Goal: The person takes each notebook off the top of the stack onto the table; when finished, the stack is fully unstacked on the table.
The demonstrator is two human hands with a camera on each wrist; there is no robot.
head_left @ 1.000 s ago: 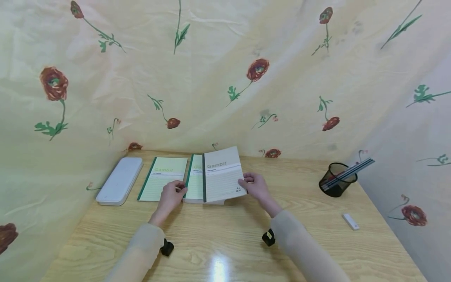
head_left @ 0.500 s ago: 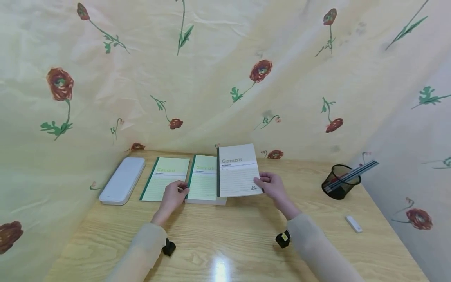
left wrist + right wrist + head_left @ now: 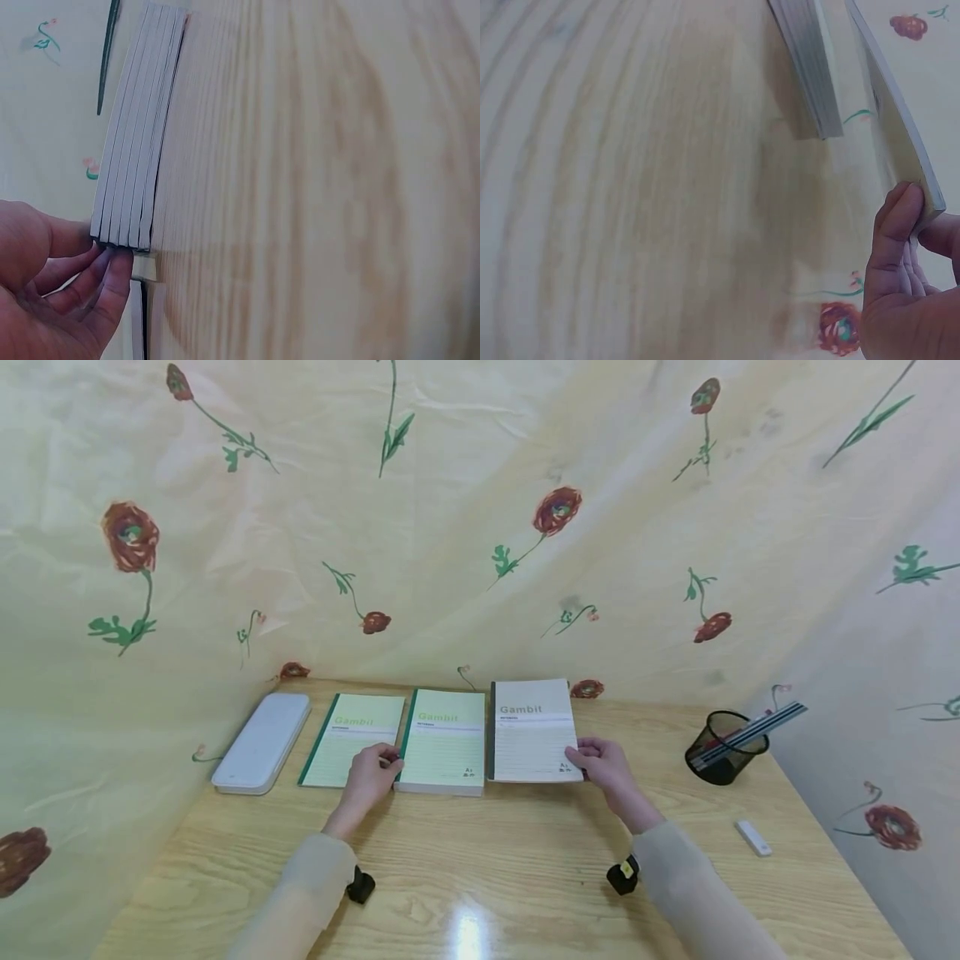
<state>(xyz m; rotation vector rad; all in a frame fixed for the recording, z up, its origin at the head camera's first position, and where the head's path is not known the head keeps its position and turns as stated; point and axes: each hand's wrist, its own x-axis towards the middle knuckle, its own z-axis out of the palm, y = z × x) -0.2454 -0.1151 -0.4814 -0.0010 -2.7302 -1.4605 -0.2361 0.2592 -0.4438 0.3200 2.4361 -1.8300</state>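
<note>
Grey-spined notebook (image 3: 531, 727), pinched by the right hand (image 3: 604, 766), has moved right, now separate from the notebook stack (image 3: 444, 743) the left hand (image 3: 371, 774) pinches

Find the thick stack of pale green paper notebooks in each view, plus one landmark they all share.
Head: the thick stack of pale green paper notebooks sits left of and below centre.
Left wrist: the stack is upper left, above the left hand in the picture.
Right wrist: the stack is right of centre, cut off at the top.
Shared landmark: light brown wooden tabletop.
</note>
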